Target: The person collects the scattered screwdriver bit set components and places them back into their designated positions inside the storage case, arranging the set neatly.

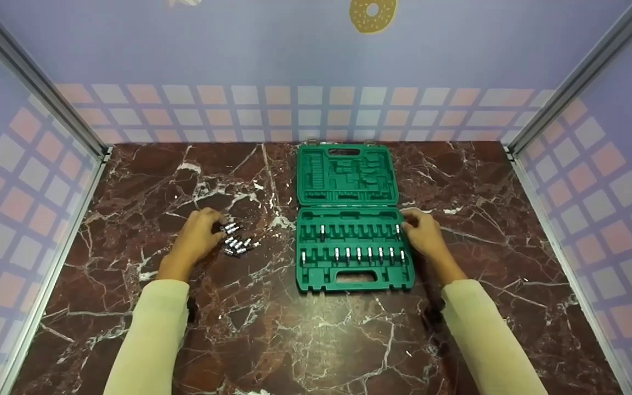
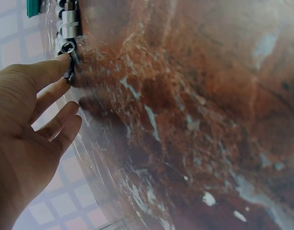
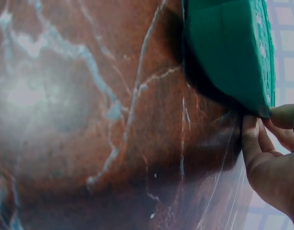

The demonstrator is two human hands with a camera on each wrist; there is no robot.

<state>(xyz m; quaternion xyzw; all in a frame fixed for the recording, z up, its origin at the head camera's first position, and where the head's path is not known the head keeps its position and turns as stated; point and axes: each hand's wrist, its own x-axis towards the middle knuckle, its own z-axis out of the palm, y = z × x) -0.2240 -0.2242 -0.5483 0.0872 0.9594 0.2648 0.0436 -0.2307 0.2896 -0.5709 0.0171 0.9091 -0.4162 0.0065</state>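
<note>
On the marble-patterned table, my left hand (image 1: pixel 198 236) is at a small pile of silver bit sockets (image 1: pixel 237 245). Its thumb and index finger pinch a bit socket (image 2: pixel 67 47) at the pile's near side in the left wrist view, while the other fingers are spread loosely. A green socket case (image 1: pixel 355 277) lies unfolded to the right of the pile. Several bit sockets (image 1: pixel 359 254) stand in the slots of its lower half. At the case's right edge, my right hand (image 1: pixel 424 233) grips the side wall (image 3: pixel 228 52), with thumb and fingertips at the rim.
The case's lid (image 1: pixel 349 195) lies back toward the rear wall (image 1: pixel 239 60). Tiled-pattern panels (image 1: pixel 25 159) enclose the table (image 1: pixel 272 340) on the left, right and back. Metal corner posts (image 1: pixel 574 77) rise at both rear corners.
</note>
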